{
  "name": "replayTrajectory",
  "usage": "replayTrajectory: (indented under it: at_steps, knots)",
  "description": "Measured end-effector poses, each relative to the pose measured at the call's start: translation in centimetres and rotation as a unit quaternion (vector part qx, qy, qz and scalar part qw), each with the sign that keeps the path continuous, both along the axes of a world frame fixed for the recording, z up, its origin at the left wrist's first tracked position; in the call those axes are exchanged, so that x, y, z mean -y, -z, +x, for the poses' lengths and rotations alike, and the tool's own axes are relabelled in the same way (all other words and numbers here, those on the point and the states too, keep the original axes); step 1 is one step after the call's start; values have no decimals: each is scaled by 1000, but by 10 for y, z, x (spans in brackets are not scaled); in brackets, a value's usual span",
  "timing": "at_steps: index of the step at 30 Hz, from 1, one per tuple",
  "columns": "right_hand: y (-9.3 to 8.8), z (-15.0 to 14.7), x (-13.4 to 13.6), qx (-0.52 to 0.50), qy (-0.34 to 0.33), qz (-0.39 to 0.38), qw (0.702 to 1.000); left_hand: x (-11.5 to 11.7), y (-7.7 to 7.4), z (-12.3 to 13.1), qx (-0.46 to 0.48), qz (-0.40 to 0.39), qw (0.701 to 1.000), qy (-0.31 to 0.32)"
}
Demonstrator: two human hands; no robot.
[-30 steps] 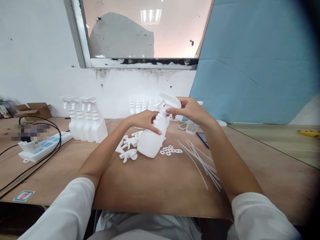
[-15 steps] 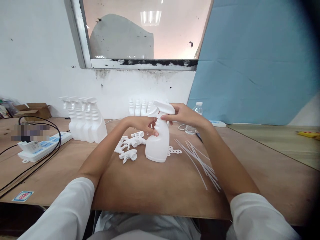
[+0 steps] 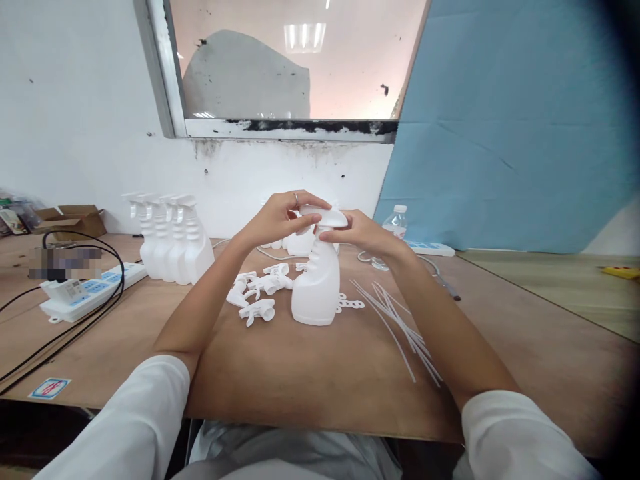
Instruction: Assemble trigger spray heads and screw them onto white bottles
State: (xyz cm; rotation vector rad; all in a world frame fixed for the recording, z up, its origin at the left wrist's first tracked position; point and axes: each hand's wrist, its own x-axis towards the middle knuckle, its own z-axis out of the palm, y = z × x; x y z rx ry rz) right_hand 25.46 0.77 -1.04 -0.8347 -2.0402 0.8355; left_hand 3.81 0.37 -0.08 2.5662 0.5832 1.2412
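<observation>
A white spray bottle [image 3: 316, 290] stands upright on the wooden table in front of me, its trigger sprayer head [image 3: 327, 217] on top. My left hand [image 3: 287, 215] grips the nozzle side of the head, thumb in front and fingers over the top. On the other side, my right hand [image 3: 361, 233] is closed round the rear of the head and the neck, its thumb across the front. Several loose trigger sprayer heads [image 3: 257, 310] lie left of the bottle. Beside its base on the right are small white rings [image 3: 352, 304] and several thin white tubes [image 3: 400, 327].
Finished-looking spray bottles [image 3: 175, 243] stand in a row at the left. Further bottles [image 3: 300, 245] are partly hidden behind my hands. A power strip [image 3: 95, 291] with black cables lies at far left. A clear water bottle [image 3: 397, 223] stands behind my right hand.
My left hand has moved up from the bottle's body to its sprayer head, which has turned. My right hand stays at the head and neck.
</observation>
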Motion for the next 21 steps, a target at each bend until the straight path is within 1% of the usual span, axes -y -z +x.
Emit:
replayTrajectory:
  at_steps: [2,3,5,6,9,11,13,16,18,21]
  knots:
    - [10,-7,-8,-49,-58,-54,996,-4,1,-2,21,-24,999,17]
    - [16,-13,-12,-80,-93,-84,989,-6,2,-3,33,-32,999,25]
    - [31,-25,-18,-154,-163,-133,966,-11,3,-6,53,-34,998,32]
    - [39,-32,-20,-189,-185,-150,953,-13,3,-7,61,-30,997,32]
    - [55,-47,-21,-263,-224,-152,926,-14,3,-8,72,-35,996,37]
    - [59,-51,-19,-282,-251,-153,913,-13,2,-9,69,-53,995,44]
    - [60,-51,-17,-287,-263,-156,908,-11,1,-9,65,-66,995,46]
    - [58,-51,-15,-290,-224,-124,922,-9,0,-10,66,-59,996,33]
    - [58,-52,-13,-284,-211,-100,930,-8,-1,-10,66,-58,996,28]
    - [58,-55,-11,-281,-234,-95,926,-8,-1,-10,60,-68,995,32]
